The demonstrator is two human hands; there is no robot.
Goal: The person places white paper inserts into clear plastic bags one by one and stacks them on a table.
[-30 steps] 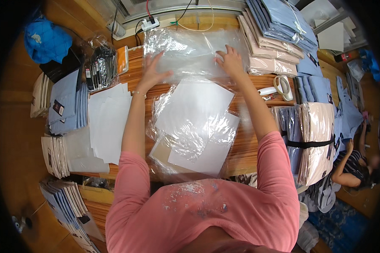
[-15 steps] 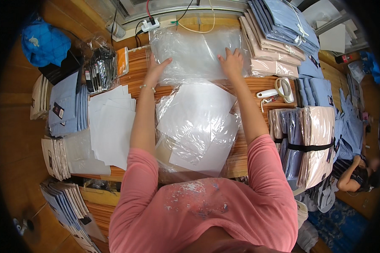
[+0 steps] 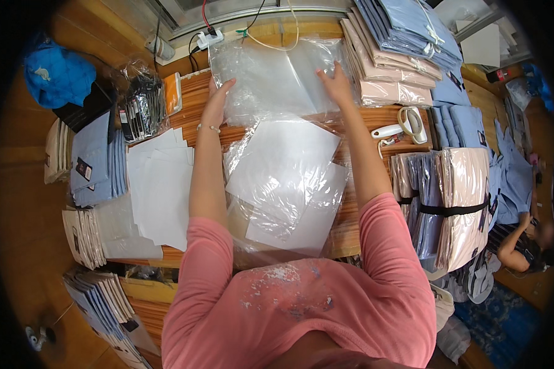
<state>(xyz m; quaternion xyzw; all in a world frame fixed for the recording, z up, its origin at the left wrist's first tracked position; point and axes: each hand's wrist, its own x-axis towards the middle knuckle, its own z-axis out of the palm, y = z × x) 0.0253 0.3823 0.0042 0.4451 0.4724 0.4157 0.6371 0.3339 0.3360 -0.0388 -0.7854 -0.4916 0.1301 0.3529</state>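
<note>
A stack of clear plastic bags (image 3: 271, 77) lies at the far side of the striped wooden table, between my two hands. My left hand (image 3: 217, 100) grips its left edge, thumb over the top and fingers mostly hidden along the side. On the opposite edge my right hand (image 3: 337, 86) has its thumb on the plastic, the other fingers round the side. Nearer to me, white paper sheets (image 3: 283, 160) lie fanned out with clear, shiny plastic over and around them. More loose white sheets (image 3: 160, 184) are spread left of my left forearm.
Folded blue and pink garments (image 3: 391, 67) are piled at the back right, with a white tape dispenser (image 3: 412, 128) nearer. Bagged garments (image 3: 461, 209) under a black strap stand at right. Left are blue garments (image 3: 92, 160) and bagged black-and-white tags (image 3: 143, 104). A power strip (image 3: 209, 40) sits behind.
My right hand has shifted from lying spread on top of the bags to their right edge. The left hand stays at the left edge. The whole view has shifted slightly.
</note>
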